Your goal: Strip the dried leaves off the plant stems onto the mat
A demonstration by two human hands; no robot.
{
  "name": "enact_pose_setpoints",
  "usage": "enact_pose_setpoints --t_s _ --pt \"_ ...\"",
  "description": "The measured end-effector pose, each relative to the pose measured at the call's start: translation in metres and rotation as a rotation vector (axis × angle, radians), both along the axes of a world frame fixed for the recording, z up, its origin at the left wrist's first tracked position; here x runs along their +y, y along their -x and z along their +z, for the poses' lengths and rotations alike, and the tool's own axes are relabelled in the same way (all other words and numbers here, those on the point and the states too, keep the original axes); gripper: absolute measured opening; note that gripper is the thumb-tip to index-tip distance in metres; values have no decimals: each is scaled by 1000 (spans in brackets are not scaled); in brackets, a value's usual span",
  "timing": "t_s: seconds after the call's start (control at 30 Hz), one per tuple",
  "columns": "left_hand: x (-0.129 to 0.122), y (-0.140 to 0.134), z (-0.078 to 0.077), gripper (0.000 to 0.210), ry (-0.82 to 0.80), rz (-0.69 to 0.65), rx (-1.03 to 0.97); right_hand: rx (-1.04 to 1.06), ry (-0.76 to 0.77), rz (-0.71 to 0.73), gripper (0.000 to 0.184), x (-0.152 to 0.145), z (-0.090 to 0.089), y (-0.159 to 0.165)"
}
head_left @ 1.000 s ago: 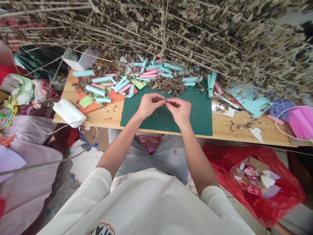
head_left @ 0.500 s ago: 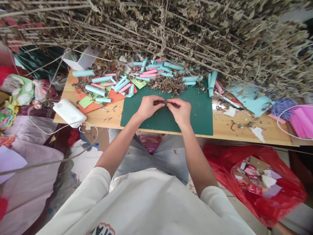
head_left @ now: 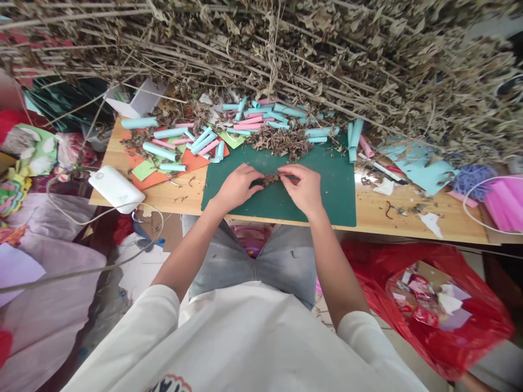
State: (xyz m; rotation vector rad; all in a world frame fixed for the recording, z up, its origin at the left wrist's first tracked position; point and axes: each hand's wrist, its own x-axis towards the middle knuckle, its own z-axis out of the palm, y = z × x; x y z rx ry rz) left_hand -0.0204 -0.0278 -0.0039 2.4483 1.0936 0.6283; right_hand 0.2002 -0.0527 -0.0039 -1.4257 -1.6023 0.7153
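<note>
Between my hands, a small clump of dried brown leaves (head_left: 270, 179) stretches over the green cutting mat (head_left: 253, 206). My left hand (head_left: 239, 188) is closed at the clump's left end, thumb below and fingers above. At the right end, my right hand (head_left: 303, 189) pinches the leaves with thumb and fingertips. A larger heap of dried leaves (head_left: 281, 142) lies just behind, at the mat's back edge. Rolled blue paper tubes (head_left: 202, 140) and pink paper tubes (head_left: 248, 124) are scattered behind and to the left.
Long dried plant stalks (head_left: 245, 54) cover the back of the wooden table (head_left: 171, 198). At left sits a white power bank (head_left: 116, 189) with a cable. A pen (head_left: 386, 171), blue paper (head_left: 425, 163) and purple shredded strands (head_left: 474, 181) are at right. Below hangs a red plastic bag (head_left: 486, 326) with scraps.
My left hand has shifted left and slightly down, its fingers parting a little. More of the leaf clump now shows between my hands. The right hand has barely moved.
</note>
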Motion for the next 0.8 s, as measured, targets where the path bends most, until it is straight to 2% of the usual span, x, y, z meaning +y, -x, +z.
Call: enact_pose_setpoints --t_s 0.17,0.4,0.5,0.6,0.7,0.8 --pt "7 -16 -1 22 -19 47 15 -11 -4 -196 21 2 -1 -3" --pt "9 -17 -1 25 -7 52 -7 -298 -11 4 15 8 -3 5" --pt "10 -22 0 23 -47 36 45 -338 -32 34 14 8 -3 11" --pt "8 -25 7 25 -65 28 37 -277 -40 -29 13 4 -2 10" --pt "6 -26 16 35 -73 16 -58 -128 -4 -96 12 2 0 8" --pt "7 -29 18 29 -70 -26 -129 35 20 -114 14 2 2 9"
